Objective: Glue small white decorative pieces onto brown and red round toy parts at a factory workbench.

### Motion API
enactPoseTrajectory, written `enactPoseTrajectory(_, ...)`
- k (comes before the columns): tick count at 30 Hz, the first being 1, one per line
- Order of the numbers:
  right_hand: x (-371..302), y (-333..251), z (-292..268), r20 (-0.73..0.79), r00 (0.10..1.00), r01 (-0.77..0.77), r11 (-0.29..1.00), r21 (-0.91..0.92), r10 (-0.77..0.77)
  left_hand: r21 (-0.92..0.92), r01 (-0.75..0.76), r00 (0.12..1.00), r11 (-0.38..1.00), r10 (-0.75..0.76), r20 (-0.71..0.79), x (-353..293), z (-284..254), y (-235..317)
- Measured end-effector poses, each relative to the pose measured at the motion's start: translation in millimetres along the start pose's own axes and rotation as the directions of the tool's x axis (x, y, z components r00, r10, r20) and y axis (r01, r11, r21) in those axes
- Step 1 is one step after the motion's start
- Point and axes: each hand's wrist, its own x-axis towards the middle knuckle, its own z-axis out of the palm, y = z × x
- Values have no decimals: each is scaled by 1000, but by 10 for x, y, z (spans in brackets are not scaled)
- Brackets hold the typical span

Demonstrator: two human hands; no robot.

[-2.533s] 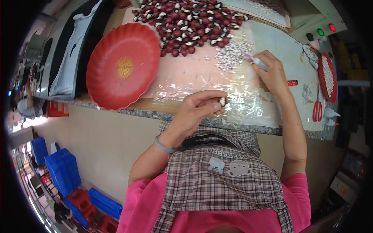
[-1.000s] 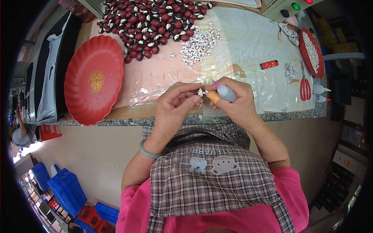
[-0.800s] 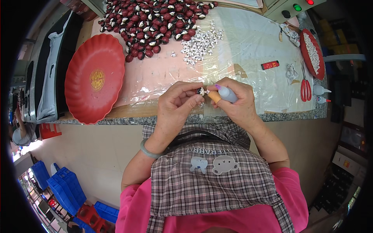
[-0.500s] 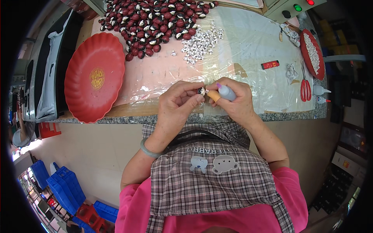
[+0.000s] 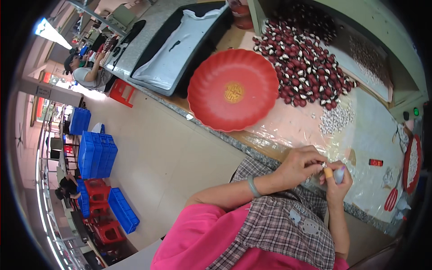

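Note:
My left hand (image 5: 297, 168) is closed, its thumb and fingertips pinching a small white piece (image 5: 323, 164); the rest of that piece is hidden by the fingers. Close against it, my right hand (image 5: 337, 189) is wrapped round a small translucent squeeze bottle (image 5: 339, 174) with a purple tip. An orange finger cover (image 5: 329, 173) sits on one digit of the right hand. Both hands are over the table's near edge. Beyond them lie a scatter of tiny white pieces (image 5: 336, 119) and a heap of dark red, black and white balls (image 5: 306, 72).
A scalloped red tray (image 5: 211, 85) stands left of the heap, beside a black bin (image 5: 150, 56) lined with white sheeting. At right are a small red box (image 5: 376, 162), red-handled scissors (image 5: 390, 199) and a red dish (image 5: 419, 150) of white pieces. Blue crates (image 5: 96, 153) stand on the floor.
The view has swung left, so table and hands now appear farther right and other people show at left. Both hands stay together, the right still holding the squeeze bottle.

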Motion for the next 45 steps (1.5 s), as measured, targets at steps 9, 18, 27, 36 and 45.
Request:
enactPoseTrajectory(9,178,-273,193,84,985,-154,987,39,151,300,-53,988,953,94,-123,123,-690,252)
enactPoseTrajectory(18,258,-194,5,79,988,-135,991,2,135,947,-65,910,315,409,-73,407,-1324,149)
enactPoseTrajectory(27,175,-198,-100,126,987,-97,995,0,96,934,-89,941,346,336,-35,821,-710,-215)
enactPoseTrajectory(36,185,-182,-148,128,981,-157,983,97,144,519,15,995,855,37,-90,634,-606,2)
enactPoseTrajectory(45,233,-112,-233,182,983,-21,963,268,-29,-659,444,882,607,-427,201,276,-462,42)
